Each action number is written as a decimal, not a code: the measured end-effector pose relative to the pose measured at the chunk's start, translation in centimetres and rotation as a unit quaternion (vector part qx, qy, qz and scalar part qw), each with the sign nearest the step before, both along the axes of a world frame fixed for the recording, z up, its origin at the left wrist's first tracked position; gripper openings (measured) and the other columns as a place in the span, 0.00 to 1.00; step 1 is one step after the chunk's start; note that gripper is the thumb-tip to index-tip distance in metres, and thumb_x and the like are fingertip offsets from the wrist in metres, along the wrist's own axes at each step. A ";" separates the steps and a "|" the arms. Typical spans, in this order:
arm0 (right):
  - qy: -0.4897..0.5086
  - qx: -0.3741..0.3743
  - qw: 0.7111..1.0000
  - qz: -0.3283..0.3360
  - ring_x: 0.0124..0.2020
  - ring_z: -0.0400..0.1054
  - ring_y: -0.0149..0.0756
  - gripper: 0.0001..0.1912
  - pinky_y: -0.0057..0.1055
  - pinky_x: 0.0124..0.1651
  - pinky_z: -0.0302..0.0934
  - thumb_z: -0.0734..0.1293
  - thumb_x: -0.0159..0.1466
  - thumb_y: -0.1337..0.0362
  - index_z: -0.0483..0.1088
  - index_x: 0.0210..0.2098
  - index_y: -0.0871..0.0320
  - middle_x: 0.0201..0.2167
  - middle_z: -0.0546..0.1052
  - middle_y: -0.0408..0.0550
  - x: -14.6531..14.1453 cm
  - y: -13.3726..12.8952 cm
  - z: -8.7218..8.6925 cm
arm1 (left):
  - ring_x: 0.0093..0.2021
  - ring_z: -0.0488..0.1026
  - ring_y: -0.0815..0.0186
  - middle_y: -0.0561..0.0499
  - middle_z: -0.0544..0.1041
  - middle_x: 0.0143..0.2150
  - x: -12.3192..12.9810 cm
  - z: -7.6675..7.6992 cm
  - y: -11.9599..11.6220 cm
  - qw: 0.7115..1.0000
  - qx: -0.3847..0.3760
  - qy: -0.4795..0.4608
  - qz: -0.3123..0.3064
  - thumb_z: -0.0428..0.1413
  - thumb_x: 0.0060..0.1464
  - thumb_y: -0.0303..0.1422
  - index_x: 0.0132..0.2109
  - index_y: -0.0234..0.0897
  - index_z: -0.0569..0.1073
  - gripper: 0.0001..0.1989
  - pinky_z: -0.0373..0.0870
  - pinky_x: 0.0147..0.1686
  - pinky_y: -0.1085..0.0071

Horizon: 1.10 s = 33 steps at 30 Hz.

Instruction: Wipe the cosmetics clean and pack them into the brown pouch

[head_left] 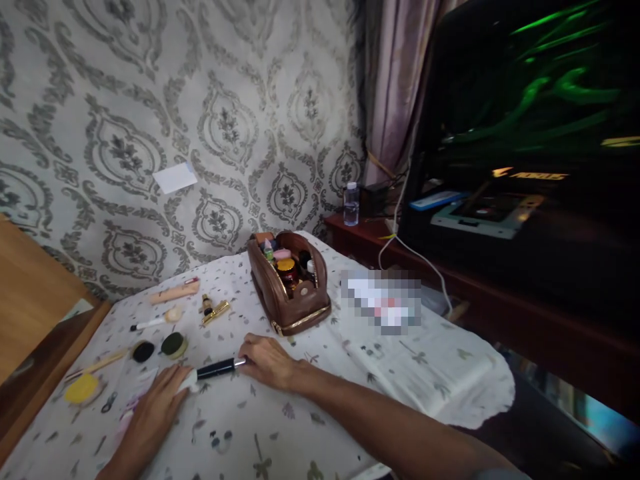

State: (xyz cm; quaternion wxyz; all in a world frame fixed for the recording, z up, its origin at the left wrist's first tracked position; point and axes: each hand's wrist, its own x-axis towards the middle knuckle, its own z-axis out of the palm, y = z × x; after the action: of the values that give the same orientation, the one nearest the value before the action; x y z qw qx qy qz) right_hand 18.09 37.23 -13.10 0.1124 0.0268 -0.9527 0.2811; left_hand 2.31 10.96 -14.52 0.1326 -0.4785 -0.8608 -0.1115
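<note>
A dark, pen-like tube [216, 369] lies between my two hands, low in the head view. My right hand [265, 361] has its fingers closed on the tube's silver end. At the other end, my left hand [163, 399] holds a small white tissue-like piece [189, 381] against the tube. Beyond the hands, an open brown bag [293, 283] holds jars and small bottles. Left of it are a gold clip-like item [216, 313], a round dark-green-topped jar [174, 345] and a black round item [143, 351].
A patterned white cloth [280, 427] covers the table. At left lie a white-handled brush [155, 323], a peach tube [175, 292] and a yellow round item [83, 389]. A water bottle [351, 204] and a white cable [425, 257] are at right, near a dark screen [525, 120].
</note>
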 end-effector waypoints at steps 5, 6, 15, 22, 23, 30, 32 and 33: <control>0.005 0.016 1.000 0.002 0.38 0.70 0.36 0.11 0.28 0.36 0.57 0.69 0.64 0.62 0.73 0.46 0.57 0.42 0.76 0.48 0.2 0.0 0.2 | 0.54 0.77 0.56 0.48 0.80 0.54 -1.8 0.0 -0.6 0.998 0.016 -0.051 -0.029 0.47 0.59 0.41 0.52 0.42 0.78 0.20 0.75 0.54 0.59; 0.006 0.022 1.000 0.007 0.38 0.70 0.36 0.10 0.28 0.35 0.57 0.68 0.65 0.62 0.73 0.45 0.57 0.42 0.76 0.48 0.2 0.0 0.2 | 0.54 0.77 0.56 0.48 0.79 0.54 -1.9 0.1 -0.7 0.997 0.014 -0.059 -0.042 0.47 0.60 0.40 0.52 0.42 0.78 0.20 0.75 0.54 0.59; 0.001 0.046 0.999 0.016 0.37 0.70 0.36 0.11 0.30 0.35 0.58 0.64 0.69 0.59 0.74 0.41 0.59 0.42 0.74 0.50 0.3 -0.1 0.6 | 0.58 0.72 0.55 0.44 0.75 0.58 1.1 1.1 0.9 0.999 -0.029 0.017 -0.028 0.43 0.53 0.24 0.60 0.38 0.72 0.29 0.70 0.58 0.54; -0.027 0.046 0.998 0.019 0.37 0.70 0.33 0.12 0.28 0.39 0.58 0.62 0.71 0.60 0.74 0.39 0.60 0.41 0.73 0.50 0.1 -0.4 1.0 | 0.55 0.74 0.57 0.43 0.76 0.55 3.6 4.2 3.5 0.999 -0.030 -0.005 0.036 0.43 0.49 0.16 0.57 0.38 0.73 0.31 0.72 0.53 0.60; -0.028 0.042 0.999 0.018 0.37 0.70 0.33 0.12 0.28 0.39 0.58 0.62 0.71 0.60 0.74 0.39 0.61 0.40 0.73 0.50 0.1 -0.5 1.0 | 0.52 0.75 0.56 0.42 0.76 0.54 3.9 4.6 3.8 0.997 -0.027 0.006 0.067 0.43 0.51 0.17 0.57 0.38 0.73 0.29 0.74 0.50 0.60; -0.022 0.045 0.998 0.022 0.38 0.69 0.33 0.13 0.28 0.40 0.58 0.60 0.72 0.61 0.74 0.39 0.60 0.41 0.74 0.49 0.2 -0.5 0.9 | 0.46 0.72 0.54 0.41 0.74 0.43 5.9 4.8 6.0 0.988 0.046 0.137 0.055 0.43 0.61 0.26 0.51 0.33 0.76 0.19 0.72 0.40 0.63; -0.024 0.052 0.998 0.017 0.37 0.69 0.32 0.13 0.28 0.38 0.58 0.60 0.72 0.62 0.74 0.39 0.59 0.41 0.74 0.48 0.2 -0.6 0.9 | 0.45 0.72 0.54 0.41 0.74 0.42 6.4 4.3 7.0 0.985 0.020 0.167 0.024 0.45 0.61 0.25 0.50 0.34 0.77 0.18 0.71 0.36 0.64; -0.024 0.055 0.998 0.017 0.36 0.69 0.33 0.13 0.28 0.38 0.58 0.60 0.72 0.62 0.74 0.39 0.59 0.41 0.74 0.48 0.2 -0.7 0.8 | 0.44 0.72 0.55 0.42 0.75 0.41 6.6 4.1 7.5 0.984 0.000 0.176 0.012 0.45 0.60 0.25 0.49 0.34 0.77 0.18 0.71 0.34 0.65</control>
State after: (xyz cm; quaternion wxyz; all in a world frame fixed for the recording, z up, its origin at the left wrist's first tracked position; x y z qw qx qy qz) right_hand 18.30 36.58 -12.25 0.0833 0.0418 -0.9685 0.2310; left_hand 8.90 18.43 -10.45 0.2837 -0.4800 -0.8298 -0.0235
